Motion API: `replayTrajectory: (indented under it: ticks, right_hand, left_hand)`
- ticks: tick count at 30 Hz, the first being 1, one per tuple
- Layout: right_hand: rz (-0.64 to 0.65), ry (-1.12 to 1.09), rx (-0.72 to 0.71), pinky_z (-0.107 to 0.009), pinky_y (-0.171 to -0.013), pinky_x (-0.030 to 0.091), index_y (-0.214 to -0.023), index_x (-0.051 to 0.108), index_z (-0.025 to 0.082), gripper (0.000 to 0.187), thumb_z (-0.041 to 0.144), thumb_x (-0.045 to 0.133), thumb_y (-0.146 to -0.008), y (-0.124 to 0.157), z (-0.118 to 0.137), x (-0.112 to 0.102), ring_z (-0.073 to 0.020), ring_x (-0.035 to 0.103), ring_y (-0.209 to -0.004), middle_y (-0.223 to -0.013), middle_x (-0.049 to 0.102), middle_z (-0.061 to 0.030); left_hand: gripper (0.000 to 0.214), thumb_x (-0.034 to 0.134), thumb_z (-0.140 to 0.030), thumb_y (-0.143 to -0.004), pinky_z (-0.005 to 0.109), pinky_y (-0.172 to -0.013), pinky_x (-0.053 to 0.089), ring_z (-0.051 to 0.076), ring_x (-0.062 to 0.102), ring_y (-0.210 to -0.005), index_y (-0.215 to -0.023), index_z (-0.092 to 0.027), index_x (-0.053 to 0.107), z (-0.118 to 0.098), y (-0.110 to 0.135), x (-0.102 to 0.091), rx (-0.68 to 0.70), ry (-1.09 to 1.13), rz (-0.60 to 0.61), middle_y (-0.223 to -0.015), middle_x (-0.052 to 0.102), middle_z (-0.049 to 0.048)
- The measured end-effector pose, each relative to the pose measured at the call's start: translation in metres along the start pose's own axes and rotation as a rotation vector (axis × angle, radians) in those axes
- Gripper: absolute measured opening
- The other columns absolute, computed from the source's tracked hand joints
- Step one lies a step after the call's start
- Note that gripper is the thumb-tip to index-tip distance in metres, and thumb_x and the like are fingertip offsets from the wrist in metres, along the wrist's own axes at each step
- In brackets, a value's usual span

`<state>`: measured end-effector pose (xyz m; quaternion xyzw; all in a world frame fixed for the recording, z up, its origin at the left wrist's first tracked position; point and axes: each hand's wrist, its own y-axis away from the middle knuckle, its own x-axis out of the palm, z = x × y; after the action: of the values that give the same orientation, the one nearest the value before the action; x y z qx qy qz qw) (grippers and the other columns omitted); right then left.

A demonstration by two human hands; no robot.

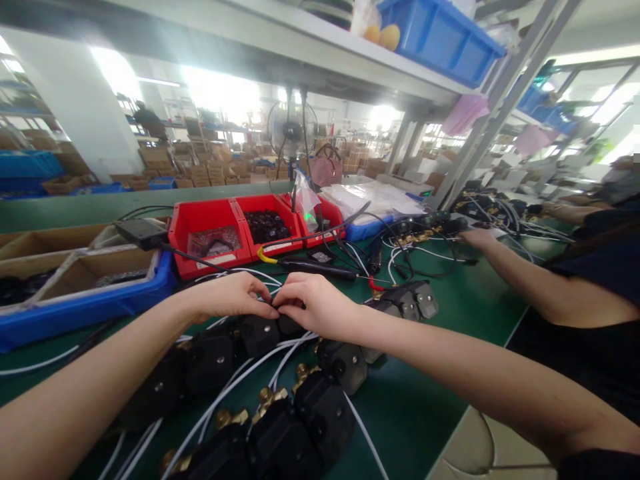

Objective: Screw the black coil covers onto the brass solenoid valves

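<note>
Left hand (pixel 233 295) and right hand (pixel 313 303), grips pinched, meet over a black unit (pixel 257 335); middle red bin (pixel 260 203) holds black parts (pixel 267 225).

Table (pixel 440 400): we saw dark green.
Bins (pixel 210 230): we found them bright red.
Tray (pixel 100 303): we saw blue, with brown cartons (pixel 75 270) inside.
Valves (pixel 325 407): we noted black bodies and brass-yellow fittings.
Wires (pixel 240 381): we saw plain white.
Crate (pixel 440 33): we saw a stronger blue.
Sleeve (pixel 610 267): we saw dark navy.
Sheets (pixel 465 113): we saw pale pink.
</note>
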<state>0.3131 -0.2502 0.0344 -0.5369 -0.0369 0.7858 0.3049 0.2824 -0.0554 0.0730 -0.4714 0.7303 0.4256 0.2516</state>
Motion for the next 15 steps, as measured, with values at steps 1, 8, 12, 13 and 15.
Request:
replayTrajectory:
  ticks: [1, 8, 12, 13, 15]
  right_hand:
    - [-0.008, 0.009, -0.014, -0.024, -0.074, 0.046, -0.091, 0.074, 0.013, 0.009, 0.01, 0.066, -0.089, 0.001, -0.001, 0.0, -0.0146, 0.061, -0.081, -0.086, 0.064, -0.0059]
    - [0.113, 0.178, -0.195, -0.025, -0.075, 0.048, -0.1, 0.068, 0.012, 0.012, 0.014, 0.058, -0.095, 0.007, -0.001, -0.008, -0.0151, 0.06, -0.084, -0.098, 0.063, -0.0083]
    - [0.21, 0.387, -0.263, -0.028, -0.074, 0.047, -0.097, 0.064, 0.009, 0.015, 0.018, 0.052, -0.098, 0.003, 0.003, -0.014, -0.0179, 0.057, -0.084, -0.095, 0.061, -0.0097]
    - [0.222, 0.432, -0.27, -0.029, -0.073, 0.047, -0.095, 0.063, 0.009, 0.016, 0.018, 0.051, -0.099, 0.002, 0.003, -0.014, -0.0183, 0.056, -0.083, -0.093, 0.06, -0.0097]
    - [0.233, 0.482, -0.275, -0.03, -0.072, 0.046, -0.094, 0.062, 0.01, 0.017, 0.017, 0.049, -0.1, 0.0, 0.002, -0.014, -0.0188, 0.056, -0.081, -0.091, 0.059, -0.0096]
  left_hand:
    - [0.047, 0.068, -0.061, -0.062, 0.026, -0.061, 0.03, 0.016, 0.048, -0.069, -0.086, -0.022, 0.076, 0.0, -0.001, 0.0, -0.001, -0.007, -0.003, -0.067, 0.061, -0.0039]
    - [0.046, 0.065, -0.059, -0.058, 0.027, -0.058, 0.026, 0.016, 0.044, -0.065, -0.082, -0.02, 0.074, 0.001, -0.002, 0.003, -0.01, -0.016, -0.008, -0.064, 0.054, -0.0035]
    - [0.048, 0.063, -0.058, -0.059, 0.027, -0.057, 0.024, 0.015, 0.04, -0.063, -0.083, -0.019, 0.075, -0.001, -0.001, 0.003, -0.004, 0.008, -0.008, -0.062, 0.05, -0.0042]
    - [0.048, 0.063, -0.058, -0.059, 0.027, -0.056, 0.024, 0.014, 0.039, -0.062, -0.085, -0.019, 0.076, -0.002, -0.001, 0.003, -0.003, 0.013, -0.008, -0.061, 0.049, -0.0045]
    - [0.048, 0.062, -0.056, -0.059, 0.027, -0.056, 0.022, 0.014, 0.036, -0.06, -0.087, -0.02, 0.078, -0.005, -0.001, 0.004, -0.003, 0.026, -0.009, -0.059, 0.047, -0.0048]
